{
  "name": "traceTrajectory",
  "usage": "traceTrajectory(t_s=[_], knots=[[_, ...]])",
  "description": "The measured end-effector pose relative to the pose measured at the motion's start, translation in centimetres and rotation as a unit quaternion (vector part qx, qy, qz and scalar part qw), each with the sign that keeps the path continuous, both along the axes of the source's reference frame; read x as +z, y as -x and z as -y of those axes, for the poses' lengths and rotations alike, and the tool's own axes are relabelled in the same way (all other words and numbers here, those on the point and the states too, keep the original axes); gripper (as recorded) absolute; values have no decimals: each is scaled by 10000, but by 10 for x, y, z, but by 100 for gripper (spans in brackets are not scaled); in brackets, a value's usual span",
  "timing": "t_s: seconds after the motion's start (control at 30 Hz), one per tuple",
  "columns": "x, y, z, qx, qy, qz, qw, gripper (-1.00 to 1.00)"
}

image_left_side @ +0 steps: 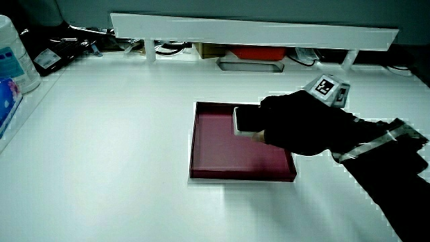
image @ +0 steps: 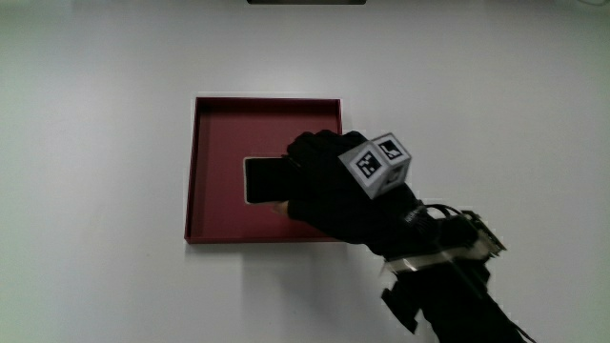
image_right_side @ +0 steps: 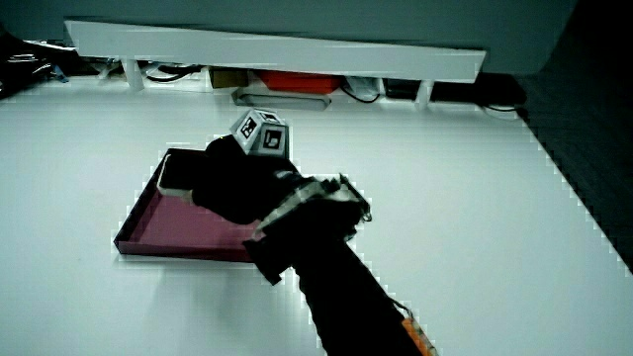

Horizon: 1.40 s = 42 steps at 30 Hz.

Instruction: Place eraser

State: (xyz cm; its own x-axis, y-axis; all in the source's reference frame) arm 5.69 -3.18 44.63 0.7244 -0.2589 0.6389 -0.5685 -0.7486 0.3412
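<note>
A shallow dark red square tray [image: 217, 211] lies on the white table, seen also in both side views [image_left_side: 222, 151] [image_right_side: 163, 229]. The hand [image: 329, 195] reaches over the tray's edge nearest the forearm, with its fingers curled around a dark eraser [image: 262, 179]. The eraser has a pale side [image_left_side: 240, 119] and sits low over the middle of the tray floor [image_right_side: 178, 174]. Whether it touches the floor I cannot tell. The patterned cube [image: 378, 162] on the back of the hand faces upward. The fingers hide part of the eraser.
A low white partition [image_left_side: 255, 30] runs along the table's edge farthest from the person, with a red box [image_left_side: 259, 52] and cables under it. A white container [image_left_side: 15, 60] stands at a table edge. Bare white table [image: 95, 191] surrounds the tray.
</note>
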Motion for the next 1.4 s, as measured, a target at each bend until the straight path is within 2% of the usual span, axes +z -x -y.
traceTrajectory(t_s=[0.3,0.33,0.43,0.5,0.53,0.63,0.73,0.77,0.83,0.9,0.93,1.0,1.1,1.23,1.27,1.4], knots=[[60,25,-3,58,522,-518,9973,0],[68,25,-4,5,659,-527,9964,0],[82,25,-4,66,735,-715,9947,0],[85,24,-4,99,876,-644,9940,0],[83,24,-3,68,822,-670,9943,0],[84,25,-2,-9,883,-661,9939,-10],[89,22,-2,61,919,-586,9940,-19],[85,21,-3,101,926,-472,9945,-23],[89,20,-4,139,832,-507,9951,-29],[89,18,-3,125,878,-473,9949,-35],[86,17,-3,147,887,-382,9952,-39],[83,15,-2,150,910,-405,9949,-45],[75,13,-1,103,975,-202,9950,-55],[66,8,-1,39,883,-144,9960,-68],[56,6,-1,51,823,-97,9965,-71],[36,-4,-5,-184,846,12,9962,-84]])
